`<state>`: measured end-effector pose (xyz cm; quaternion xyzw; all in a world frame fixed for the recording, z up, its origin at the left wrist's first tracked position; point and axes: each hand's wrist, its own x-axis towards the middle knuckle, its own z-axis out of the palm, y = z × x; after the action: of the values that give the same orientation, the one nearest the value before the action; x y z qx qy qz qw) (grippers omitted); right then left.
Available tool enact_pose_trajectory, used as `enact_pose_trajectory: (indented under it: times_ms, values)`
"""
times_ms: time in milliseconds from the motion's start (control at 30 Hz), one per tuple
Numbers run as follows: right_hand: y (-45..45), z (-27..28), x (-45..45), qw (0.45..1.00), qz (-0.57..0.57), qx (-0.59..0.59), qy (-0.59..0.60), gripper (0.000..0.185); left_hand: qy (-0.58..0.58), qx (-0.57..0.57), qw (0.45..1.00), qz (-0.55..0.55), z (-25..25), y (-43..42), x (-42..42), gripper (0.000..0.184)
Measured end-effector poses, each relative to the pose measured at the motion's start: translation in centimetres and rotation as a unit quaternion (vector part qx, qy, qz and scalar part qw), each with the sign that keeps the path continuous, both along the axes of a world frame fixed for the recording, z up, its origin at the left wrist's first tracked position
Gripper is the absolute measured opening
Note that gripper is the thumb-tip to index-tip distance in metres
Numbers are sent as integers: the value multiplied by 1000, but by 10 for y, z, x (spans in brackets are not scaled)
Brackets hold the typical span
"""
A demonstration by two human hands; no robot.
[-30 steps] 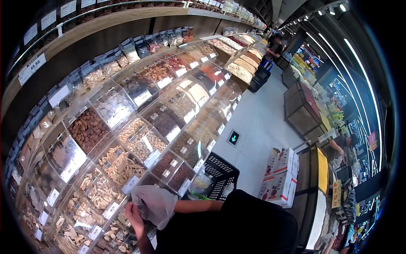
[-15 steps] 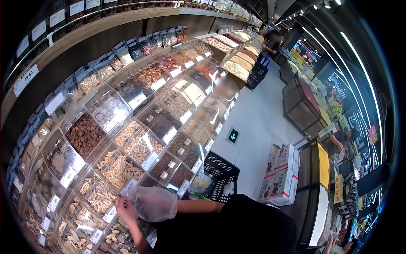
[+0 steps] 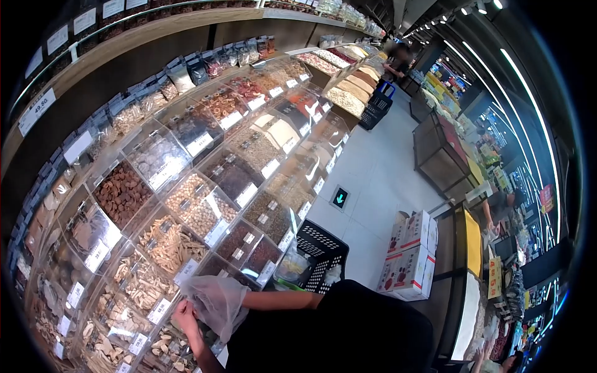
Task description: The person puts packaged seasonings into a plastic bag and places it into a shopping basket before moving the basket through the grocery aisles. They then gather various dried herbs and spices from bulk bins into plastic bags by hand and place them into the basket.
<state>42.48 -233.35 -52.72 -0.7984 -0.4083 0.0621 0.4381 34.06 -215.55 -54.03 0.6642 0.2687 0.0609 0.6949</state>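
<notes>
A thin translucent plastic bag hangs over the end of my right arm, in front of the dried-goods bins. Beneath its film my right hand is covered, and the fingers cannot be made out. My left hand is closed, its fingertips pinched together at the bag's left edge. Both hands are above the near bins. Close by are a bin of pale dried strips, a bin of sliced dried pieces and a price label.
A black shopping basket with bagged goods stands beside the bins. White printed cartons are stacked across the aisle. A person stands far down the aisle near another basket. Small packets line the shelf behind the bins.
The bag has gone from puffed out to looser and hanging. My right arm has shifted left, and my left hand slightly down. The view has moved a little.
</notes>
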Motion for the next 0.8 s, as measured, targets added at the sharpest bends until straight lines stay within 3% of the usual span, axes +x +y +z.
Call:
enact_pose_trajectory:
  times_ms: [67, 200, 267, 367, 433, 533, 567, 667, 800]
  values:
    - [-11, 41, 1, 996, 10, -68, -48, 43, 11, 12, 1000, 23, 20, -18, 13, 10]
    - [-53, 242, -6, 987, -18, -115, 112, 62, -101, 169, 979, -50, 52, -44, 29, 9]
    - [-53, 138, -11, 993, -35, 58, 95, 60, -140, 162, 976, -45, 70, -52, 35, 10]
    - [-53, 128, -11, 987, -11, 72, 144, 72, -178, 163, 969, -60, 72, -60, 36, 10]
    - [-46, 153, -12, 991, -4, 74, 109, 59, -187, 158, 965, -94, 61, -61, 35, 11]
    - [-46, 176, -12, 996, -10, 61, 62, 45, -98, 92, 989, -58, 75, -52, 28, 12]
    - [-40, 156, -10, 997, -10, 52, 59, 43, -93, -58, 994, -5, 58, -46, 28, 11]
    - [-40, 102, -9, 997, -6, 64, 39, 39, -45, -169, 981, 82, 46, -32, 26, 12]
    - [-46, 138, -15, 995, -41, 90, -32, 37, -36, -153, 987, 30, 49, -25, 25, 15]
